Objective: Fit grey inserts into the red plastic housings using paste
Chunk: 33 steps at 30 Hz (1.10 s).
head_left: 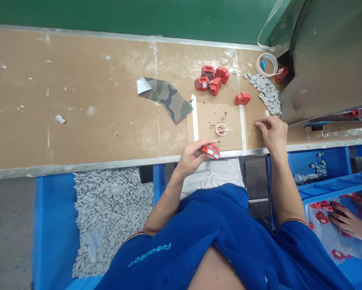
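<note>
My left hand (191,158) is closed round a red plastic part (211,151) with small pale rectangles on its side, at the table's front edge. My right hand (274,132) is raised over the table, thumb and fingers pinched together; what they hold, if anything, is too small to make out. Just beyond it lies a heap of small grey-white flat pieces (268,94). Between my hands stands a small round cup (221,129) with a thin white stick across it, dark crumbs around it. A single red part (243,98) lies behind the cup.
Several red parts (215,85) cluster farther back. A camouflage-patterned sheet (173,100) lies left of them. A tape roll (267,65) rests by a metal machine panel (328,60). Blue bins with grey pieces (114,217) and red parts flank me. Another person's hand (345,219) reaches into the right bin.
</note>
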Each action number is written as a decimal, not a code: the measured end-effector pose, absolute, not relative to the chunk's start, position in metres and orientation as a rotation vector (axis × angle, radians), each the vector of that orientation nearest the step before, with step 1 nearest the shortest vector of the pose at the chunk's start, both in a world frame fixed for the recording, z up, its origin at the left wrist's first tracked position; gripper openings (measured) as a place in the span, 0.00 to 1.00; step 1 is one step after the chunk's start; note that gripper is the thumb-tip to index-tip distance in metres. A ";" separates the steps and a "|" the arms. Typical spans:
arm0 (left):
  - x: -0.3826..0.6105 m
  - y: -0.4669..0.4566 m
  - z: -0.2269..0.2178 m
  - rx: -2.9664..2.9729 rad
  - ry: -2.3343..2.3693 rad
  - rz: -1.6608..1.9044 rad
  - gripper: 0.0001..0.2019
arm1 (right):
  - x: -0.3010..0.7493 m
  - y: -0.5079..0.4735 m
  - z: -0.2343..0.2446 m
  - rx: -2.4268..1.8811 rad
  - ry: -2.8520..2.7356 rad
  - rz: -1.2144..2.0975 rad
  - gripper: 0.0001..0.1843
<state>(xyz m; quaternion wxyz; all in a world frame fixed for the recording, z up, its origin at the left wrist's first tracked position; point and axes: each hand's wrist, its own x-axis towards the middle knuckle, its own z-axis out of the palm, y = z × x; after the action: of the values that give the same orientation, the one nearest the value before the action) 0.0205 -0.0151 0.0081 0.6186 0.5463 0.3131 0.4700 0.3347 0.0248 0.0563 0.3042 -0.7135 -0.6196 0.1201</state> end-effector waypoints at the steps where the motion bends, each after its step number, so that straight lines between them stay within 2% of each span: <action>1: 0.020 -0.015 0.009 1.261 0.718 1.079 0.20 | 0.325 0.016 0.061 -1.839 -1.607 0.382 0.04; 5: 0.020 -0.014 0.009 1.250 0.701 1.052 0.21 | 0.269 -0.021 0.079 -1.518 -1.585 0.835 0.06; 8: 0.019 -0.014 0.009 1.234 0.724 1.038 0.22 | 0.234 -0.035 0.085 -1.335 -1.620 0.994 0.05; 19: 0.019 -0.017 0.004 1.319 0.777 1.028 0.21 | 0.226 -0.032 0.089 -1.374 -1.724 1.010 0.04; 28: 0.019 -0.016 0.008 1.483 0.802 1.082 0.18 | 0.228 -0.020 0.097 -1.379 -1.794 1.119 0.06; 33: 0.020 -0.017 0.010 1.483 0.862 1.068 0.19 | 0.222 -0.022 0.097 -1.430 -1.797 1.062 0.08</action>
<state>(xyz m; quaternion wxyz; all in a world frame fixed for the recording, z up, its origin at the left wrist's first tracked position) 0.0197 -0.0167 0.0095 0.5315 0.6216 0.3614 0.4477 0.2221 -0.0219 0.0972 0.3010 -0.5390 -0.6772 0.4003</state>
